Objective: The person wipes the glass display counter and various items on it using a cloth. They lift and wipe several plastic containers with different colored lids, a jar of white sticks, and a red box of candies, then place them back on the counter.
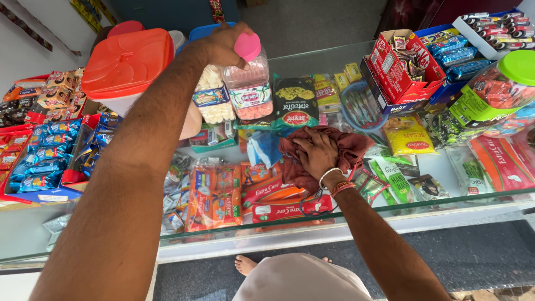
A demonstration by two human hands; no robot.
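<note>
Under the right hand [316,151]: crumpled maroon cloth [345,146] on clear glass countertop [446,167]. In the left hand [223,45]: pink-lidded clear plastic jar [251,83], raised behind the cloth. Left of that hand: orange-lidded plastic tub [127,64].

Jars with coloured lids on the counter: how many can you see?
3. A pink-lidded jar under the left hand, a big orange-lidded one far left, and a green-lidded one at right. More may be hidden behind.
</note>
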